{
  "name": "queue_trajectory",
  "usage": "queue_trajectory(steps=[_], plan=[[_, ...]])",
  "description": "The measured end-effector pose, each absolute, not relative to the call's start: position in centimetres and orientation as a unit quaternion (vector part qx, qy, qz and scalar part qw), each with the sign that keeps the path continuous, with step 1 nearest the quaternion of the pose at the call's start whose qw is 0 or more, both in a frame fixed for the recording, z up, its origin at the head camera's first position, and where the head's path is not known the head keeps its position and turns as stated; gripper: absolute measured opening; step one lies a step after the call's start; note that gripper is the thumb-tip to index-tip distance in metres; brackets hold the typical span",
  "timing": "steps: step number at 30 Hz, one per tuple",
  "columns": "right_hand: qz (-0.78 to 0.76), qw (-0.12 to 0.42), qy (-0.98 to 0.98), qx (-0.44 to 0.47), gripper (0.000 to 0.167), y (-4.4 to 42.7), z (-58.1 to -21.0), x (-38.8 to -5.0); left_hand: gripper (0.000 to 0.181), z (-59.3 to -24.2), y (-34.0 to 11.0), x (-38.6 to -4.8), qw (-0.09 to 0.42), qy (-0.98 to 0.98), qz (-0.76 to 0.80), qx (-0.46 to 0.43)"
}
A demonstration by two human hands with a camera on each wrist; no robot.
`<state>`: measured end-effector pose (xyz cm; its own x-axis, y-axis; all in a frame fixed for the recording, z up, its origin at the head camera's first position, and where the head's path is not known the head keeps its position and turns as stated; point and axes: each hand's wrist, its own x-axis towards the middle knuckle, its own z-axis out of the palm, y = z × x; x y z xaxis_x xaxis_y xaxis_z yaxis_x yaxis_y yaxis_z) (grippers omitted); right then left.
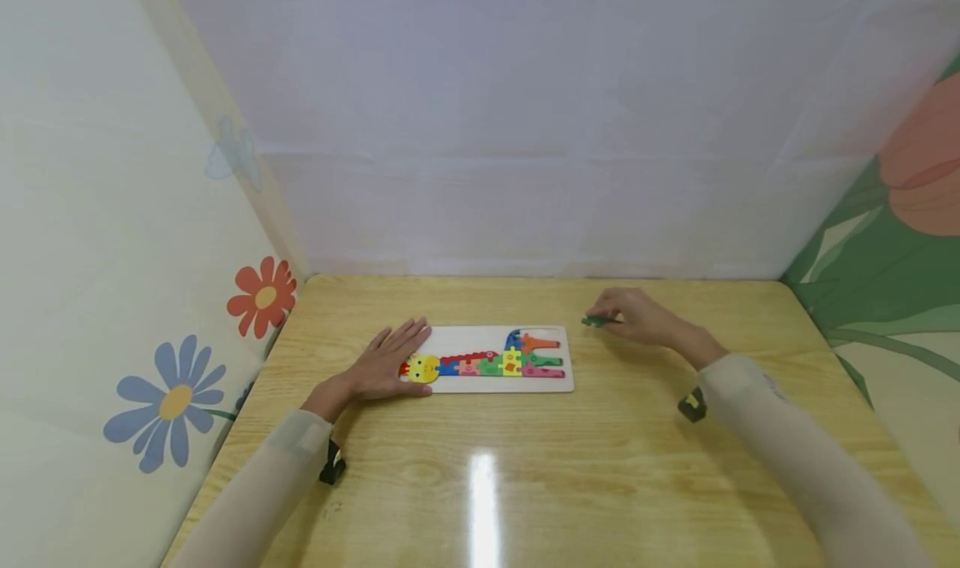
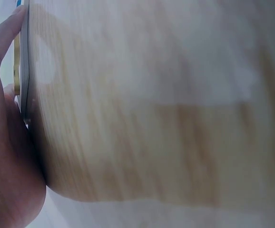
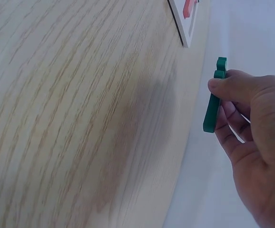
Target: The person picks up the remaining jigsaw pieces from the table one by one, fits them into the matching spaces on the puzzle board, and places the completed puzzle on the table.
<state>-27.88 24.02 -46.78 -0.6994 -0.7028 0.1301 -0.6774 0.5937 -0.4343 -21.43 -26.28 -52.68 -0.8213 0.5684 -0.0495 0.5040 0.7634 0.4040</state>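
Observation:
A white puzzle board [image 1: 468, 335] lies flat on the table with a colourful giraffe in it, its yellow head piece [image 1: 424, 370] at the left and its legs at the right. My left hand [image 1: 382, 366], fingers straight and thumb spread, rests over the board's left end beside the head. Off the board's right end, my right hand [image 1: 642, 316] pinches a green puzzle piece [image 3: 212, 111] between thumb and fingers. In the right wrist view that piece is held above the table, apart from the board, of which only a corner shows. Near the top of the legs is a blue slot or piece [image 1: 513, 339], too small to tell which.
The wood-grain table [image 1: 420, 468] stretches around the board, with a bright reflection near the front. A white cloth wall [image 1: 480, 135] stands behind its far edge. Flower-printed panels flank the left and right sides. A small black device [image 1: 692, 405] hangs at the right wrist.

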Motion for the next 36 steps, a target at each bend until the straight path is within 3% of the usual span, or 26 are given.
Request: queue_trajectory(steps=[36], plan=[[-0.240,0.025,0.866,-0.438,0.030,19.9,-46.8,-28.6,0.116,-52.2,-26.1,-21.4,0.108,0.939,0.181,0.271]])
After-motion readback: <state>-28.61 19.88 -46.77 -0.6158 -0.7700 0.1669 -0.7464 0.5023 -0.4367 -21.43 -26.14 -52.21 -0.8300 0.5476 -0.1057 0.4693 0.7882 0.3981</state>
